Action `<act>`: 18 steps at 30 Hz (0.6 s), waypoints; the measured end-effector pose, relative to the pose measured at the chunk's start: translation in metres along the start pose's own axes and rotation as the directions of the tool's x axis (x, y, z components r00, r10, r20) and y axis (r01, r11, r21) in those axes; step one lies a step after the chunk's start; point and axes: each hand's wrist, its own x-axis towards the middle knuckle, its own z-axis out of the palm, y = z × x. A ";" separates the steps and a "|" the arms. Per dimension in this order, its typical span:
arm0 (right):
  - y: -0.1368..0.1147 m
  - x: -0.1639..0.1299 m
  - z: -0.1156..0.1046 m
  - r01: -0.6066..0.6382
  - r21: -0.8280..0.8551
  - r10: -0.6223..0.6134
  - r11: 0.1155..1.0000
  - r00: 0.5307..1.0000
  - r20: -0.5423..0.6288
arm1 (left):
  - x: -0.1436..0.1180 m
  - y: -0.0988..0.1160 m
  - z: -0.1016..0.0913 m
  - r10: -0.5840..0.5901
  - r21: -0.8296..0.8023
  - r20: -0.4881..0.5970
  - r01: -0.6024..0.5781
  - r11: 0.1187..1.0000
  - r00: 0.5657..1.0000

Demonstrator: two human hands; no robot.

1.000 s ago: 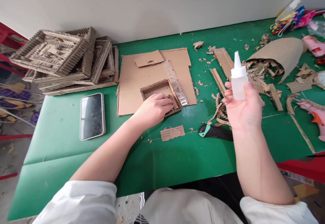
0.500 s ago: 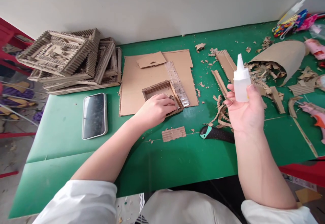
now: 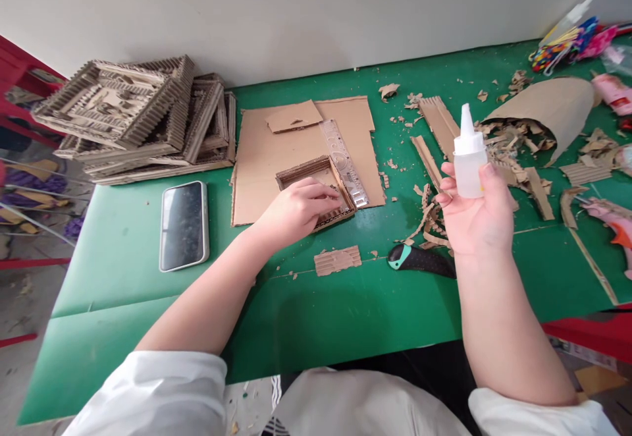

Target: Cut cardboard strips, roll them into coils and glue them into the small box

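Observation:
My left hand (image 3: 296,211) reaches over the near side of a small square cardboard tray (image 3: 292,175). Its fingers are drawn together and dip inside, near the right wall; whatever they pinch is too small and covered to name. Under the tray lies a flat cardboard sheet (image 3: 257,159), with a clear plastic ruler (image 3: 340,156) slanting along the tray's right side. Raised at the right, my right hand (image 3: 476,222) is closed around a translucent glue bottle (image 3: 470,169), its white nozzle pointing up.
Corrugated cardboard frames (image 3: 143,113) are stacked at the left, behind a phone (image 3: 184,226). A black-and-teal cutter handle (image 3: 419,261) and a corrugated strip (image 3: 338,260) lie in front. Scraps surround a cardboard cone (image 3: 553,113); a pink glue gun (image 3: 609,215) lies far right.
My left hand has shifted slightly toward the left, its fingers a little straighter over the tray. The right hand and the glue bottle stay almost where they were.

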 end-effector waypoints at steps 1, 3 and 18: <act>0.000 0.000 0.000 -0.002 0.005 0.002 1.000 1.000 -0.001 | 0.000 -0.001 -0.001 -0.003 -0.007 -0.012 0.003 1.000 1.000; 0.000 0.000 0.000 -0.001 0.006 0.001 1.000 1.000 0.000 | -0.001 -0.002 -0.001 0.004 -0.009 -0.007 -0.004 1.000 1.000; 0.001 0.002 -0.001 0.005 0.001 -0.005 1.000 1.000 0.020 | 0.001 0.002 0.004 0.004 0.072 0.100 -0.012 0.997 0.995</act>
